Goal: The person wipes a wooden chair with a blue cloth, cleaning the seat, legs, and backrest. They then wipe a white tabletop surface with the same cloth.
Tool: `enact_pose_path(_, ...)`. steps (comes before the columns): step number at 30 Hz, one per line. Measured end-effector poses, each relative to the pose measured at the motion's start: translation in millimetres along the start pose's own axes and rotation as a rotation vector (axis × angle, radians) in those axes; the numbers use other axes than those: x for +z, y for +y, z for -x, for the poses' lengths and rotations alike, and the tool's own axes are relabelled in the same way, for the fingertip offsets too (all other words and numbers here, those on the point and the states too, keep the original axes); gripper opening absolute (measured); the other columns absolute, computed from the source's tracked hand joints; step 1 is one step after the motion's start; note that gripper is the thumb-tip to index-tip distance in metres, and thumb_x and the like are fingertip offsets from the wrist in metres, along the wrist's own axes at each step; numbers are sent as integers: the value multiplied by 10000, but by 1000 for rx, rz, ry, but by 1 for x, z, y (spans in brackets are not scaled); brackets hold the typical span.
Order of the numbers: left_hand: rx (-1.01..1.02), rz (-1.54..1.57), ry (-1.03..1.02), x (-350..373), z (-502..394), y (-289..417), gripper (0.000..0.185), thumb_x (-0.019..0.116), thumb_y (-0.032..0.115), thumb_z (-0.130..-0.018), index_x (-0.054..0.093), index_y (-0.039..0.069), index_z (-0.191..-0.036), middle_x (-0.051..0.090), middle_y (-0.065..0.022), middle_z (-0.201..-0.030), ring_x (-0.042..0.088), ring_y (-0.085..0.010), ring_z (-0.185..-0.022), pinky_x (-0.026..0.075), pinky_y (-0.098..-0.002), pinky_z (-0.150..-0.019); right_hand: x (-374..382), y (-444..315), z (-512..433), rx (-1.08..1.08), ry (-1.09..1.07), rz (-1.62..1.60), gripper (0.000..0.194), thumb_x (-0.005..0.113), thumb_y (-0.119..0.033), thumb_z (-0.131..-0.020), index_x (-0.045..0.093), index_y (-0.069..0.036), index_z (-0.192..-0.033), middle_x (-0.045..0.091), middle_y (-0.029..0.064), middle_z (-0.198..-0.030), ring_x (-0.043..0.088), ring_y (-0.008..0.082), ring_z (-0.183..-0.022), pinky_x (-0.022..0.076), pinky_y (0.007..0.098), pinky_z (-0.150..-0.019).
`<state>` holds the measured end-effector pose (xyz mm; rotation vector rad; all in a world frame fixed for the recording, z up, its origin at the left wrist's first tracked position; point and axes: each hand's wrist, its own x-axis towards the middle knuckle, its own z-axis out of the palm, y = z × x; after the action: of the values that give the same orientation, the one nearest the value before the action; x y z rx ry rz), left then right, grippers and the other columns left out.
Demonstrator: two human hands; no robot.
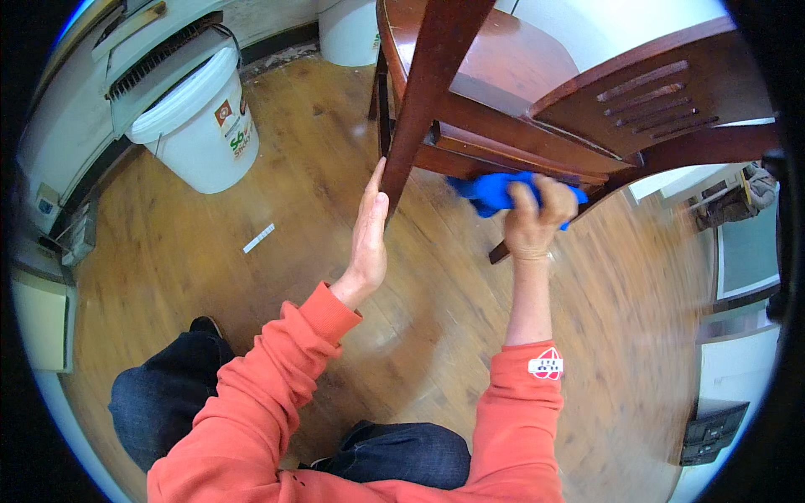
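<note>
A dark reddish-brown wooden chair (427, 94) stands before me, its slotted backrest towards the upper right and its seat at the top. My left hand (371, 232) lies with straight fingers flat along the side of the near chair leg, holding nothing that shows. My right hand (534, 214) grips a bunched blue cloth (494, 192) against the lower rail of the chair frame. Part of the cloth hangs out to the left of the fingers; the rest is hidden under them.
A white plastic bucket (210, 138) stands at the upper left by a brush-like bristled strip (163, 56). Another white bucket (348, 31) is by the wall. A small white strip (258, 238) lies on the wooden floor (302, 144). At the far right a person (732, 198) shows partly.
</note>
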<state>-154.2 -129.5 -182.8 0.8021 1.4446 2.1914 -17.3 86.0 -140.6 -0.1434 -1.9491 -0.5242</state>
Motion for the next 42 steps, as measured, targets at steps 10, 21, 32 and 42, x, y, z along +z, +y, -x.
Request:
enact_pose_path(10,-12,-9,3,5,7,3,679,288,441,-1117,225,-18,-1612,256,-135,-1679,200,-242,-1560,130,-372,-1265,-50,24,21,1171,133,-408,426,448,58,-948,481,-66,-1354,541,128,-1328,522,280,-1231,402,417,-1071)
enact_pose_path(21,-87,-223,-177,53,67,-4,739,329,572,-1068,89,215,-1669,42,-205,-1711,60,-456,-1561,107,-557,-1254,-155,-93,-69,1314,2,-1066,315,580,-186,-1030,435,-130,-1303,537,102,-1230,578,199,-1094,515,358,-929)
enact_pose_path(32,-353,220,-605,74,74,-18,711,245,652,-1051,242,267,-1648,104,-65,-1730,76,-285,-1588,147,-558,-1253,-200,-48,-191,-206,98,798,319,653,27,-906,752,-154,-1150,588,51,-1110,551,201,-1062,472,311,-913)
enact_pose_path(42,-679,376,-59,55,84,-52,619,384,543,-1060,489,152,-1528,394,-104,-1592,351,-286,-1464,287,-496,-1179,-140,-46,-71,-20,-640,598,529,593,-327,-905,602,-157,-1406,510,53,-1525,338,322,-1516,38,526,-1278)
